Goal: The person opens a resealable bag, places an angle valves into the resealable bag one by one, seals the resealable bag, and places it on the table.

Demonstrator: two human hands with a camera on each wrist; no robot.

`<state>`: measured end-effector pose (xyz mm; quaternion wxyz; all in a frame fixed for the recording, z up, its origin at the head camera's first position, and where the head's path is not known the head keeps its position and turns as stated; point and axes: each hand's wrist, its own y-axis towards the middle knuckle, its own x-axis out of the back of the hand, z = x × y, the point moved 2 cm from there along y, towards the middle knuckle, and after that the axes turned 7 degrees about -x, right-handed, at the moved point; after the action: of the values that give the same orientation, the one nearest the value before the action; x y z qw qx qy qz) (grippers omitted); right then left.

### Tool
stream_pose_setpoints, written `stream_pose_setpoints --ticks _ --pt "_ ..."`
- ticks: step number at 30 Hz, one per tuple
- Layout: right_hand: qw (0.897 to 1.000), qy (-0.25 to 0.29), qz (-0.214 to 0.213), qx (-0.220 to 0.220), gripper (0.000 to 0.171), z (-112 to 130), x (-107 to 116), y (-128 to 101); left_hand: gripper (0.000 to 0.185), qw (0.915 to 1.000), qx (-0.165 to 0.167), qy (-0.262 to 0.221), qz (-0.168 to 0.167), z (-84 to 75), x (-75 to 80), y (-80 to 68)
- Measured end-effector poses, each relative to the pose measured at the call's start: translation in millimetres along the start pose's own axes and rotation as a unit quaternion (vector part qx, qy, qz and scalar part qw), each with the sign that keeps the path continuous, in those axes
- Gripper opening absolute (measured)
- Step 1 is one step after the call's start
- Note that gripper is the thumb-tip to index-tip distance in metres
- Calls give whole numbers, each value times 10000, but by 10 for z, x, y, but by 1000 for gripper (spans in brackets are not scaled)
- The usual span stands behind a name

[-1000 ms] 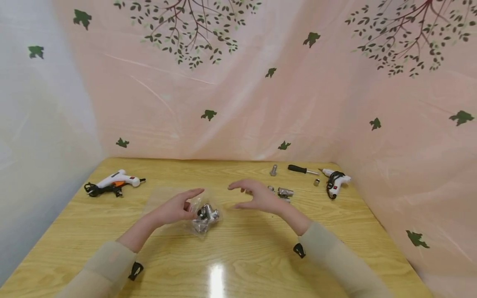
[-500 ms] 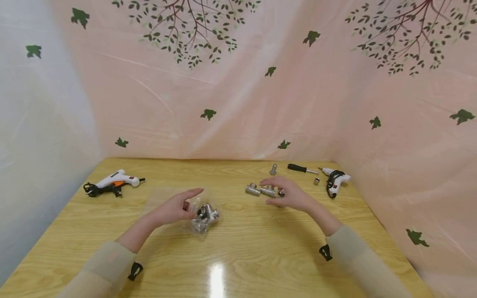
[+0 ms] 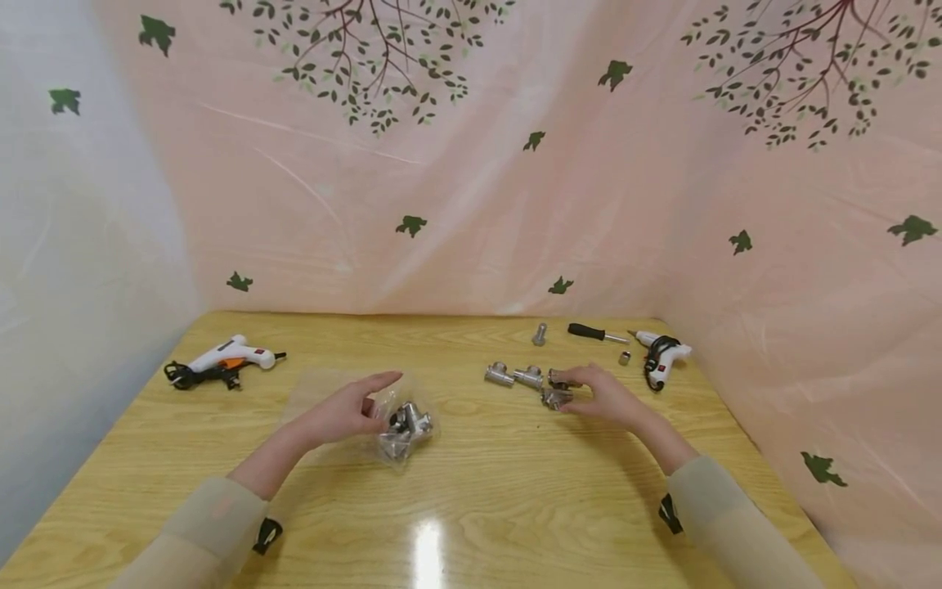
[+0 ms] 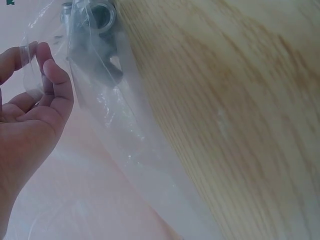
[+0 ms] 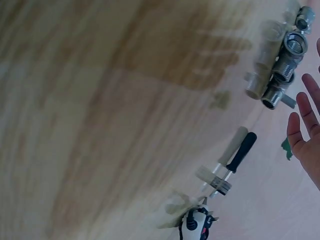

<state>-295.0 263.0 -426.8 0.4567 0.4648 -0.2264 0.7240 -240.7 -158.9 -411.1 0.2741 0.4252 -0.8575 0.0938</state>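
Right of centre in the head view, the right hand [image 3: 607, 398] curls round a metal fitting [image 3: 555, 398]; its wrist view shows straighter fingers beside the fittings. Left hand [image 3: 346, 413] pinches a plastic bag [image 4: 107, 107], clearest at the left wrist.

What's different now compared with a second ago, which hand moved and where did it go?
The right hand swung right, away from the bag, and came down onto the loose metal pipe fittings, fingers touching one. The left hand stayed at the clear plastic bag; both glue guns and the screwdriver lay unmoved.
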Motion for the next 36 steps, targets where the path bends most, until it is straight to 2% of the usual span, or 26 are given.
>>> stream_pose_setpoints --ticks 8,15,20,30,36 --pt "9998 57 -13 -182 36 -87 -66 65 80 9999 -92 -41 20 4 1 -17" --pt "9990 -266 350 -41 37 -69 -120 185 80 10000 -76 27 23 10 12 -16" --pt "9981 -107 522 -311 34 -78 -148 212 80 10000 -68 56 27 17 10 -7" --pt "9978 -97 498 -429 33 -73 -144 212 79 10000 43 45 53 13 -3 17" --pt "9980 -49 461 -434 33 46 -38 205 79 9999 31 101 66 13 -5 20"
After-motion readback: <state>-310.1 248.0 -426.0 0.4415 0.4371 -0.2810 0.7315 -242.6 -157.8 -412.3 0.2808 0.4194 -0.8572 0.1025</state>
